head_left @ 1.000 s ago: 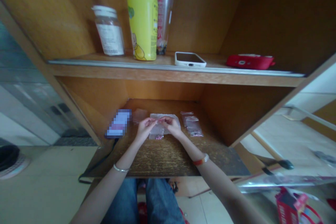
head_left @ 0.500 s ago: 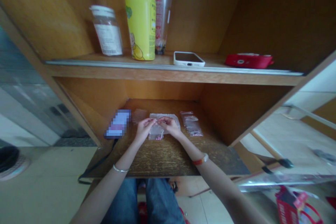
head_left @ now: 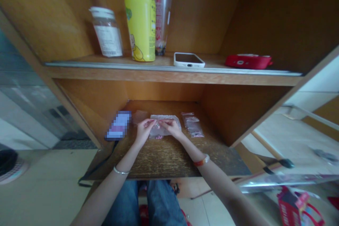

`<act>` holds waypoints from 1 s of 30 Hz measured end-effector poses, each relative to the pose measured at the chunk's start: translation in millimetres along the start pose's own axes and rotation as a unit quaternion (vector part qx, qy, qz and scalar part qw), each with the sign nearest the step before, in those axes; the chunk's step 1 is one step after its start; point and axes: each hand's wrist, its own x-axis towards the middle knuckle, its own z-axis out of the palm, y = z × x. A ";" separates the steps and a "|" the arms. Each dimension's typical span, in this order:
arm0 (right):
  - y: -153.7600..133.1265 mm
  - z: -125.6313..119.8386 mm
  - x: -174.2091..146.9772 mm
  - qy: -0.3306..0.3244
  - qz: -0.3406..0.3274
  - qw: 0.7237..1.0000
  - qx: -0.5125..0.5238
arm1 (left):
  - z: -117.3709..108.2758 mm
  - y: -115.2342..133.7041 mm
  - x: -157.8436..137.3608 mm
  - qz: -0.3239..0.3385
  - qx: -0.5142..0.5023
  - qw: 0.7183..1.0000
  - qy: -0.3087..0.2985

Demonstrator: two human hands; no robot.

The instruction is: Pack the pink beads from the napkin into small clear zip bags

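Note:
My left hand (head_left: 144, 130) and my right hand (head_left: 172, 128) are close together over the lower shelf board. Both have fingers pinched on the top edge of a small clear plastic bag (head_left: 158, 134), which has small pink pieces at its bottom. Under the hands lies a larger crumpled clear plastic bag (head_left: 173, 117). To the right, several small clear bags (head_left: 194, 128) overlap in a row. A thin clear bag (head_left: 140, 116) lies flat beyond my left hand.
A phone with a blurred-out screen (head_left: 118, 125) and a dark strap lies at the left. On the upper shelf (head_left: 169, 71) stand a white-lidded jar (head_left: 108, 37), a yellow bottle (head_left: 140, 24), a lidded cup (head_left: 162, 17), a white phone (head_left: 189, 59) and a red object (head_left: 247, 62).
The small bag hung down lower below my fingers before; now less of it shows and its bottom is higher up. Both hands keep nearly the same place. The whole view has shifted slightly.

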 end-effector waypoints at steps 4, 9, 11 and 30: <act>-0.7 -1.9 0.4 -0.008 -0.004 1.000 -0.016 | 0.0 1.5 0.5 -0.003 -0.002 1.000 0.003; -5.1 -7.7 2.3 -0.016 0.009 1.000 -0.019 | -0.5 2.6 1.9 -0.016 0.001 1.000 -0.009; -9.1 -15.9 0.3 -0.007 0.022 0.999 -0.029 | 1.5 4.9 -0.3 -0.036 -0.011 0.999 -0.034; -9.2 -148.0 -107.2 0.005 0.204 0.978 -0.040 | 136.1 -15.4 -0.3 -0.054 -0.064 0.985 -0.154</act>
